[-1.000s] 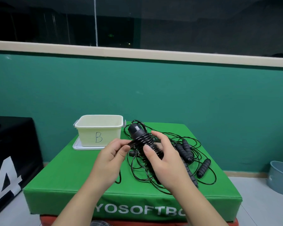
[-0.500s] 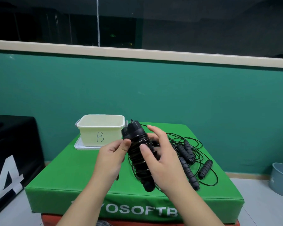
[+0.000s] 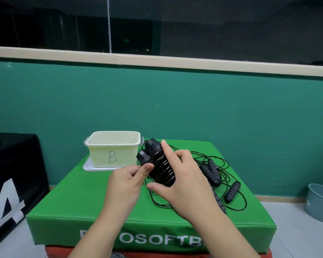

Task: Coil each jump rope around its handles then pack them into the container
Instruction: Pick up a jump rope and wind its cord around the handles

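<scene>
At the far left stood a black box [image 3: 13, 175] marked with a large white 4. On the green padded block [image 3: 93, 202], toward its back left corner, sat the cream container [image 3: 113, 151] with a letter B on its front, open at the top and resting on a white lid [image 3: 88, 167]. Just in front of it the left hand [image 3: 126, 181] pinched the near side of the coiled jump rope [image 3: 158, 164], thumb pressed against the wound cord. That bundle, two handles side by side with cord wrapped round them, was held tilted above the block, close to the container's right end. The right hand [image 3: 183, 181] gripped it from the other side, forefinger stretched along it, thumb underneath. Further right, loose ropes [image 3: 218, 175] lay tangled on the block. A grey bucket [image 3: 319, 203] stood on the floor at the far right.
</scene>
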A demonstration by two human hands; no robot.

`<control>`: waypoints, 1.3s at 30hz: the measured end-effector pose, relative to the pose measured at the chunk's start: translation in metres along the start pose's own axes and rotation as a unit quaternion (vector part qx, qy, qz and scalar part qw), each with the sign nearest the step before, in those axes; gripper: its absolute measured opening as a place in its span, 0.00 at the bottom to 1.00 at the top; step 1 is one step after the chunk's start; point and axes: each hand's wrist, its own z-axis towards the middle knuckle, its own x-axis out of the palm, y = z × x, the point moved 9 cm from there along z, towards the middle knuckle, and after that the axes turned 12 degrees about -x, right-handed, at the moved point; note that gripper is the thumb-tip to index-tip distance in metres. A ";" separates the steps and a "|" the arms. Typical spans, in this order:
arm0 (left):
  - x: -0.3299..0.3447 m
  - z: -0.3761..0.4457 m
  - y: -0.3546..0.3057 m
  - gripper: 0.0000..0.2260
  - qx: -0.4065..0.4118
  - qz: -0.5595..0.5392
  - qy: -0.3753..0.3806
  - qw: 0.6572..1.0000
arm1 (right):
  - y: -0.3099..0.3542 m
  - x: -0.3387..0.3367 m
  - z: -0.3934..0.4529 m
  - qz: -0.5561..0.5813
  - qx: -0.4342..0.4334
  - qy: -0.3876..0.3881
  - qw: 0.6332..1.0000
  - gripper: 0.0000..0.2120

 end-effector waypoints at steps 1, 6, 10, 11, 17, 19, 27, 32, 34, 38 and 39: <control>0.001 0.000 -0.001 0.26 0.009 0.014 0.003 1.000 | -0.003 0.002 0.000 -0.007 0.011 0.010 1.000 0.49; 0.014 -0.002 -0.006 0.17 0.090 0.136 0.022 0.986 | -0.022 0.005 -0.003 -0.022 0.079 0.021 0.996 0.52; 0.021 -0.004 -0.005 0.09 0.125 0.123 0.070 0.982 | -0.033 0.007 -0.008 0.034 0.116 0.023 0.992 0.47; 0.022 -0.005 -0.004 0.07 0.132 0.116 0.071 0.982 | -0.034 0.008 -0.009 0.073 0.124 0.017 0.989 0.48; 0.023 -0.002 0.011 0.36 0.047 0.138 0.070 0.987 | -0.029 0.022 -0.015 0.255 0.139 -0.002 0.957 0.28; 0.023 -0.002 0.011 0.39 0.013 0.169 0.072 0.983 | -0.027 0.027 -0.014 0.299 0.124 -0.004 0.946 0.22; 0.034 -0.002 0.010 0.25 -0.122 -0.124 0.141 0.975 | -0.019 0.026 -0.012 0.325 0.078 -0.055 0.941 0.17; 0.024 0.003 0.012 0.31 -0.096 -0.111 0.079 0.986 | 0.003 0.019 -0.006 0.213 -0.020 -0.085 0.973 0.23; 0.024 0.003 0.011 0.35 -0.091 -0.121 0.083 0.985 | 0.006 0.018 -0.006 0.227 -0.032 -0.109 0.967 0.21; 0.033 -0.002 0.006 0.37 -0.074 -0.153 0.118 0.978 | -0.013 0.007 -0.009 0.353 0.021 -0.221 0.909 0.16; 0.038 -0.005 0.005 0.34 -0.076 -0.168 0.127 0.975 | -0.018 0.007 -0.011 0.396 0.041 -0.238 0.886 0.14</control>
